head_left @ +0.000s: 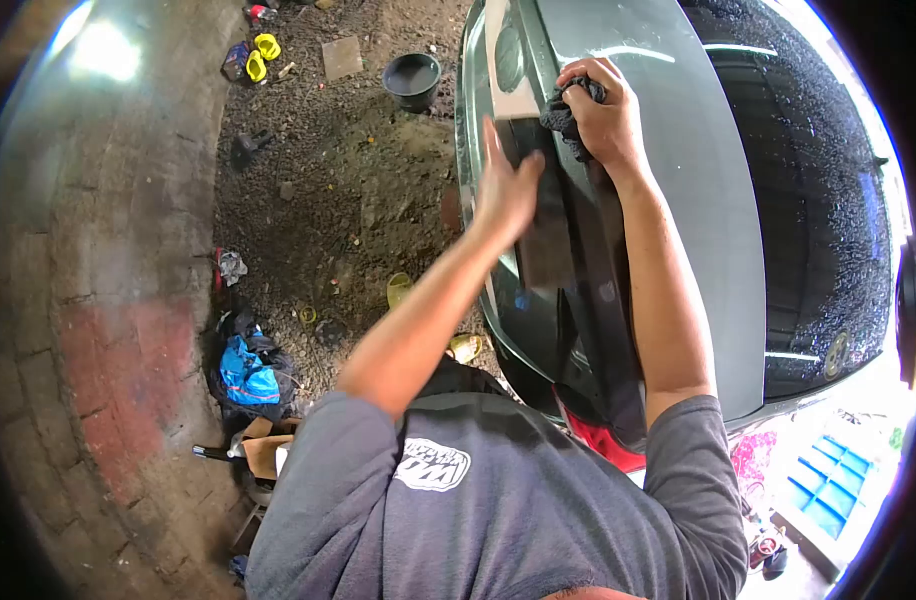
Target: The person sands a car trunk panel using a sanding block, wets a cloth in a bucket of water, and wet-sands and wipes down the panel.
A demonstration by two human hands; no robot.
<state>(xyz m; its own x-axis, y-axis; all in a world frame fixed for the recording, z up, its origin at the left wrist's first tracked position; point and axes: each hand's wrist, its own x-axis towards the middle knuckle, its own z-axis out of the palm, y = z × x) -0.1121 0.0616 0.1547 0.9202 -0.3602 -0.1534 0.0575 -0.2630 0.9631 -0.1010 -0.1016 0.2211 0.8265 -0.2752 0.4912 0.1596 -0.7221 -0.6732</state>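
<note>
A grey-green car [678, 200] fills the right half of the view, with a dark trim strip [603, 290] running along its near edge. My right hand [603, 115] is closed around a dark wet cloth [575, 110], which touches the car at the top of the strip. Slightly blurred, my left hand [508, 190] is over the dark panel beside a pale patch [518, 103], its thumb and fingers apart and nothing visible in it.
Wet glass [798, 180] lies to the right. On the dirt ground stand a black basin [412, 80] and yellow shoes [262, 57]. A blue bag [246, 372] is at the lower left, a blue tray [830, 485] at the lower right.
</note>
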